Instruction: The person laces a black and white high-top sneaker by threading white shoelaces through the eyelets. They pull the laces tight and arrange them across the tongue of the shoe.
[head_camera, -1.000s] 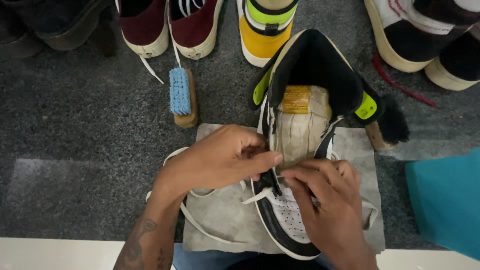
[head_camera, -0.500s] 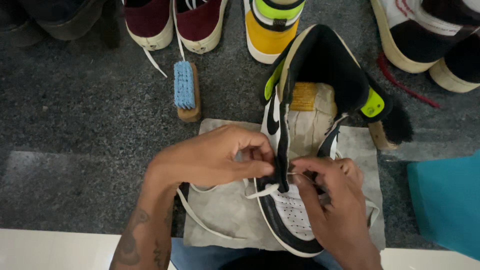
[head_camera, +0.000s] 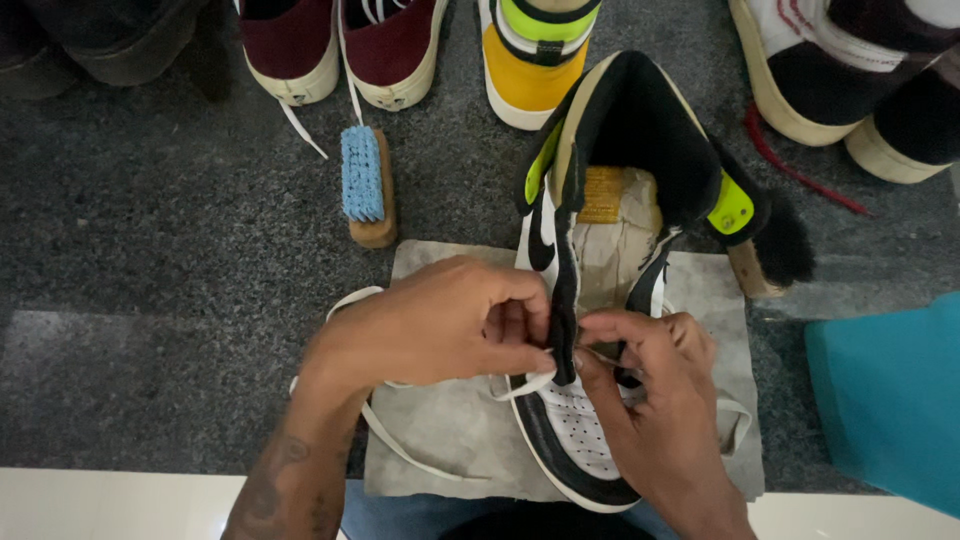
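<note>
Here, my left hand (head_camera: 440, 325) and right hand (head_camera: 650, 400) meet over a black-and-white high-top leather sneaker with neon yellow-green collar patches (head_camera: 610, 250), which lies on a grey suede-like cloth (head_camera: 440, 440) spread on the dark speckled stone floor (head_camera: 150, 250). My left fingers are pressed together, pinching the black eyelet edge and a flat white cotton shoelace (head_camera: 400, 450); my right fingertips pinch the lace at the same spot, near the lower eyelets. The lace looks limp and light, likely to slip unless held close to its end, while the upper seems stiff enough to grip along the eyelet row. The toe box is white and perforated, the tongue pale with an orange label, the sole edge black. A wooden brush with blue bristles (head_camera: 365, 185) lies just beyond the cloth; a dark-bristled brush (head_camera: 775, 245) sits beside the collar. Other shoes line the top, and a teal item (head_camera: 890, 400) lies at right.
</note>
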